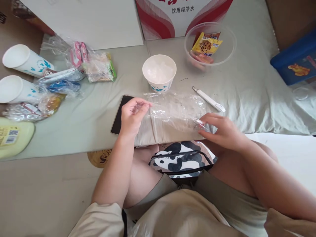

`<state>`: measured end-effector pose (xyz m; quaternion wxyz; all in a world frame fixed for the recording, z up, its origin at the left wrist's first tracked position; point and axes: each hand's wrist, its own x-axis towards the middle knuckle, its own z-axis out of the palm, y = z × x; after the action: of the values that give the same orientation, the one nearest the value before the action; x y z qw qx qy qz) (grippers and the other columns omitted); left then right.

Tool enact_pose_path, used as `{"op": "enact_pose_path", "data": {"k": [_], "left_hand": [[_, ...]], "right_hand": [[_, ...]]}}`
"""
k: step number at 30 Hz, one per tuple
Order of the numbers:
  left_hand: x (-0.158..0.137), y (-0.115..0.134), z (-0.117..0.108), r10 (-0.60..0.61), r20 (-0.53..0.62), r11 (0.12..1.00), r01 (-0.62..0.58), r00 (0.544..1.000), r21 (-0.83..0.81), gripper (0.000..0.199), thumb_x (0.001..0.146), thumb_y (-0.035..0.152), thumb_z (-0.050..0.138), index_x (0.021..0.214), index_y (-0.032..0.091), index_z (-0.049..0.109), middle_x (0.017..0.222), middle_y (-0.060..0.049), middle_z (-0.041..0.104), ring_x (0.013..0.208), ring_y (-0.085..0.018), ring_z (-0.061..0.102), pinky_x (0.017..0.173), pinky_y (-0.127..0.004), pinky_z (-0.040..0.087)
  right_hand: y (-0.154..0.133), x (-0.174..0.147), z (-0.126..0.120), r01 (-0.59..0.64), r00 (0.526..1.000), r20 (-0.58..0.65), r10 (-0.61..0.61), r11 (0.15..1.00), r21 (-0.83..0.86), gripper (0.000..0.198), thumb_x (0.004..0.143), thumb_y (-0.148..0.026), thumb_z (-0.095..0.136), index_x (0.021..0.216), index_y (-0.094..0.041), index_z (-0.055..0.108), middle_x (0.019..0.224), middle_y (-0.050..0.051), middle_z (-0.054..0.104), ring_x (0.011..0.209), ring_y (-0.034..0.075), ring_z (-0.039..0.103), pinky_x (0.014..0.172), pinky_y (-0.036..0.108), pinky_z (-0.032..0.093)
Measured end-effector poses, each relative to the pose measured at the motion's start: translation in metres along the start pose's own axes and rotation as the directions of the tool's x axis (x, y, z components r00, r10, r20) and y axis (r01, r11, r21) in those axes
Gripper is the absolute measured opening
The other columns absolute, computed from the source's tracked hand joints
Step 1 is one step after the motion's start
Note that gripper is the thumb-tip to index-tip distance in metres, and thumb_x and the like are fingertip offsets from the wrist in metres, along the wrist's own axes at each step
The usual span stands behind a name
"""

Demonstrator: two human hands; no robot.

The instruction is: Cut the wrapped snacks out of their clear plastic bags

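Note:
A clear plastic bag point(172, 107) stretches between my two hands above the near edge of the cloth-covered table. My left hand point(134, 113) pinches its left end between thumb and fingertips. At the bag's right end, my right hand point(219, 128) holds a corner between thumb and fingers. Just beyond the bag stands a white paper bowl point(159, 70) with a leaf print, with clear crumpled plastic inside. A white utility knife point(209, 99) lies to the right of the bag. Partly behind my left hand is a dark phone point(119, 115) lying flat.
A clear round plastic tub point(228, 54) with snack packets stands at the back right, before a red and white carton point(182, 19). At left lie two paper cups point(17, 59), several wrapped snacks point(98, 67) and a yellow-green bottle point(16, 136). A blue box point(296, 56) is far right.

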<state>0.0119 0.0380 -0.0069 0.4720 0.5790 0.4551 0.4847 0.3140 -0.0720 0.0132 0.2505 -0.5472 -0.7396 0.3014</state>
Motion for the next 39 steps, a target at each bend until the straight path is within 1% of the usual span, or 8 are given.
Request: {"op": "enact_pose_path", "data": {"k": [5,10,15,20,23,25,32,39], "left_hand": [[0.002,0.003,-0.001,-0.085,-0.085,0.995,0.081,0.993,-0.054,0.025,0.073,0.041,0.079,0.075,0.022,0.064,0.071,0.000,0.073,0.074,-0.016,0.072,0.076,-0.029,0.057],[0.000,0.006,0.003,-0.137,0.044,0.988,0.140,0.990,-0.067,0.025,0.072,0.040,0.079,0.076,0.020,0.065,0.067,0.000,0.071,0.063,-0.014,0.069,0.063,-0.026,0.056],[-0.002,0.011,0.007,-0.262,0.217,0.964,0.265,0.940,0.016,0.026,0.072,0.039,0.079,0.076,0.019,0.062,0.067,0.000,0.071,0.051,-0.011,0.062,0.045,-0.021,0.044],[-0.003,0.016,0.010,-0.363,0.238,0.931,0.344,0.901,0.120,0.025,0.075,0.038,0.077,0.081,0.020,0.063,0.060,0.003,0.065,0.037,-0.006,0.046,0.036,-0.019,0.032],[-0.003,0.017,0.011,-0.416,0.242,0.907,0.381,0.876,0.179,0.024,0.077,0.038,0.076,0.084,0.020,0.064,0.055,0.004,0.060,0.035,-0.005,0.039,0.034,-0.019,0.028],[-0.003,0.016,0.011,-0.440,0.253,0.896,0.401,0.862,0.192,0.024,0.078,0.039,0.077,0.084,0.020,0.064,0.054,0.004,0.059,0.037,-0.006,0.042,0.036,-0.019,0.031],[-0.001,0.006,0.018,-0.390,0.175,0.914,0.404,0.904,-0.051,0.034,0.075,0.046,0.082,0.079,0.021,0.059,0.067,0.002,0.067,0.061,-0.012,0.067,0.057,-0.022,0.056],[-0.001,0.002,0.028,-0.400,0.107,0.916,0.400,0.910,0.025,0.029,0.081,0.045,0.077,0.084,0.021,0.061,0.060,0.005,0.064,0.033,-0.006,0.047,0.031,-0.017,0.026]], "right_hand": [[0.009,-0.002,-0.013,-0.148,0.954,-0.182,0.240,0.899,0.411,0.017,0.080,-0.033,0.077,0.081,-0.026,0.062,0.085,0.002,0.075,0.084,0.022,0.073,0.079,0.036,0.057],[0.019,0.000,-0.010,-0.036,0.859,-0.323,0.397,0.677,0.736,0.023,0.078,-0.041,0.080,0.088,-0.028,0.064,0.071,-0.004,0.069,0.071,0.017,0.069,0.081,0.036,0.058],[0.028,0.000,0.001,-0.135,0.867,-0.305,0.394,0.774,0.618,0.037,0.092,-0.061,0.066,0.083,-0.024,0.069,0.070,0.001,0.068,0.082,0.022,0.074,0.086,0.039,0.058],[0.023,0.002,0.004,-0.112,0.814,-0.410,0.412,0.804,0.584,0.047,0.092,-0.069,0.064,0.080,-0.024,0.070,0.053,-0.002,0.059,0.050,0.014,0.059,0.058,0.031,0.052],[0.016,0.006,0.001,-0.217,0.783,-0.405,0.471,0.818,0.533,0.048,0.092,-0.069,0.062,0.080,-0.024,0.068,0.047,-0.005,0.052,0.037,0.010,0.042,0.042,0.027,0.036],[0.012,0.008,-0.001,-0.283,0.778,-0.379,0.501,0.818,0.500,0.043,0.094,-0.064,0.062,0.082,-0.023,0.067,0.047,-0.005,0.052,0.038,0.010,0.041,0.041,0.027,0.033],[0.012,0.007,0.005,-0.318,0.743,-0.328,0.583,0.739,0.594,0.004,0.081,-0.026,0.063,0.084,-0.024,0.064,0.068,-0.002,0.061,0.052,0.011,0.051,0.048,0.026,0.038],[0.016,0.011,0.009,-0.386,0.710,-0.414,0.569,0.807,0.446,0.012,0.087,-0.032,0.060,0.095,-0.024,0.065,0.080,0.000,0.067,0.048,0.010,0.052,0.045,0.025,0.038]]}}
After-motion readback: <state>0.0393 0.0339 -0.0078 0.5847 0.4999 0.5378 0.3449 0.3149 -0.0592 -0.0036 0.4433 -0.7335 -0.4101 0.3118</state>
